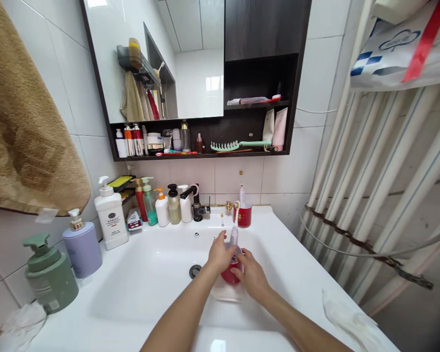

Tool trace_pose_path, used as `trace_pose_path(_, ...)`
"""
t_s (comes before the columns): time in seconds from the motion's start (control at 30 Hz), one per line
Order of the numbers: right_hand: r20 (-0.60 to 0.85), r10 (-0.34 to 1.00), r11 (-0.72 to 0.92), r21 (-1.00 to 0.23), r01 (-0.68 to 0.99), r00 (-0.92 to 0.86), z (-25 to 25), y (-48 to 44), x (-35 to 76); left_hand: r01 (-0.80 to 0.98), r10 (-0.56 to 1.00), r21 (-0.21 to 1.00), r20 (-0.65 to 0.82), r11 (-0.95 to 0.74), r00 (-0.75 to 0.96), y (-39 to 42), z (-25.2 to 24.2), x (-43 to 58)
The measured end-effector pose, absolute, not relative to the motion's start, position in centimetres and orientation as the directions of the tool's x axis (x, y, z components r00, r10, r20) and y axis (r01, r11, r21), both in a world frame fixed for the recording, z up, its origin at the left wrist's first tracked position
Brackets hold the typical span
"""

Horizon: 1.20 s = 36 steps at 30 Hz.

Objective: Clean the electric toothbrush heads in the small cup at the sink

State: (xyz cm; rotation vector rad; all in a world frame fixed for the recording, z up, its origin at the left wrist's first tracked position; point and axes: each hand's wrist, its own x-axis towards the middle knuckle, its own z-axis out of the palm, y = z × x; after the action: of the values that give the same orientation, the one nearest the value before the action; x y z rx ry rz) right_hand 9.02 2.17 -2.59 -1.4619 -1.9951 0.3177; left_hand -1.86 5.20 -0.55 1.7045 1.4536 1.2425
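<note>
A red cup is held over the near right part of the sink basin. In it stands an electric toothbrush with a pale handle, bristles up. My right hand wraps round the cup's right side, thumb across its front. My left hand is at the cup's left rim beside the toothbrush, its visible fingers stretched out and apart; its thumb reaches toward the rim. Behind, on the sink's back ledge, a second red cup holds another pale electric toothbrush.
A white sink with a dark drain and black faucet surrounds the hands. Several pump bottles line its back left. A green bottle and purple bottle stand left. White pipes rise at right.
</note>
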Motion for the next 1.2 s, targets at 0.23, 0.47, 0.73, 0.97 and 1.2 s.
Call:
trace_pose_path(0.23, 0.366, 0.913, 0.367, -0.547, 0.752, -0.179, -3.0, 2.2, 7.9, 0.406, 0.958, 0.896, 0.252, -0.178, -0.136, 6.8, -1.9, -1.1)
trace_pose_path(0.47, 0.42, 0.889, 0.419, -0.589, 0.691, -0.182, -3.9, 2.6, 8.3, 0.212, 0.901, 0.926, 0.36, -0.313, -0.244, 6.3, 2.5, -1.8)
trace_pose_path(0.73, 0.454, 0.89, 0.455, -0.89, 0.022, -0.036, 2.1, 2.4, 8.9, -0.004, 0.928, 0.931, 0.363, -0.364, -0.087, 0.0, 3.8, -2.2)
trace_pose_path(0.97, 0.229, 0.965, 0.194, -0.95, -0.243, -0.125, 2.3, 2.5, 8.6, 0.029, 0.974, 0.975, 0.222, -0.221, -0.039, -0.9, -0.1, -0.8)
trace_pose_path(1.2, 0.101, 0.971, -0.058, -0.78, -0.623, -0.217, 2.5, 2.3, 9.6, -0.337, 0.896, 0.882, -0.181, 0.33, 0.405, -1.6, 0.0, 0.2)
